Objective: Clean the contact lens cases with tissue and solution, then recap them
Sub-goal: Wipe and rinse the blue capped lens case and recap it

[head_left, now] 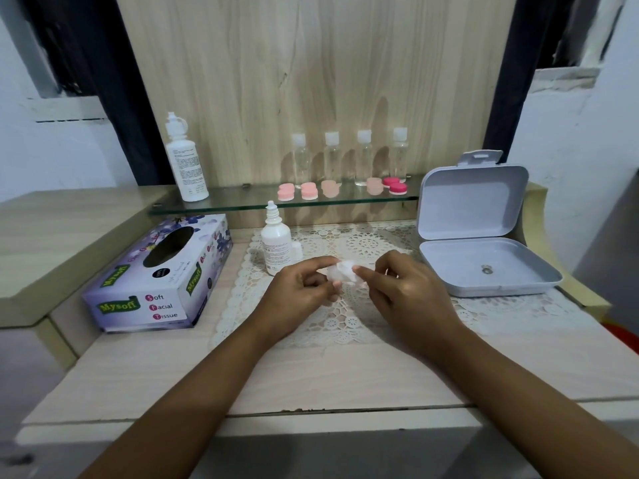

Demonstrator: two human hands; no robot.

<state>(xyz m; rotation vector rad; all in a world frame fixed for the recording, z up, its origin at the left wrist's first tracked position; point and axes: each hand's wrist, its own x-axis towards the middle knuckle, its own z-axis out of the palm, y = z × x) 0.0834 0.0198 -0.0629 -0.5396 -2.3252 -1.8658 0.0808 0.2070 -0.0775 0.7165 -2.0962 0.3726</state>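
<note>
- My two forearms reach in over the pale wood-grain tabletop point(311, 375), and my hands meet above the middle of a white lace doily point(328, 323) spread on it.
- My left hand point(301, 292) has its fingers curled and pinches the left side of a crumpled white tissue point(340, 273) between thumb and forefinger.
- My right hand point(404, 292) is curled too, and its fingertip and thumb nip the tissue's right side. So both hands grip the same wad, held just off the doily.
- Whether a lens case sits inside the wad, I cannot tell; the paper hides it.
- To my left lies a purple flowered cardboard tissue box point(159, 274), angled on the tabletop with its oval slot facing up.
- Just behind my left hand stands a small white dropper bottle point(275, 242) on the doily's far edge, upright, with a small white cap point(296, 251) beside it.
- To my right a grey plastic hinged box point(460, 267) lies open, its lid standing up behind the base.
- Further back a clear glass shelf point(242, 205) runs along the wooden back panel.
- On the shelf sit the pink contact lens cases point(309, 190) in a row, caps on, with a deeper magenta pair point(394, 185) at the right end.
- Behind them stand four clear plastic bottles with white caps point(332, 159), and at the shelf's left end a tall white solution bottle point(185, 164).
</note>
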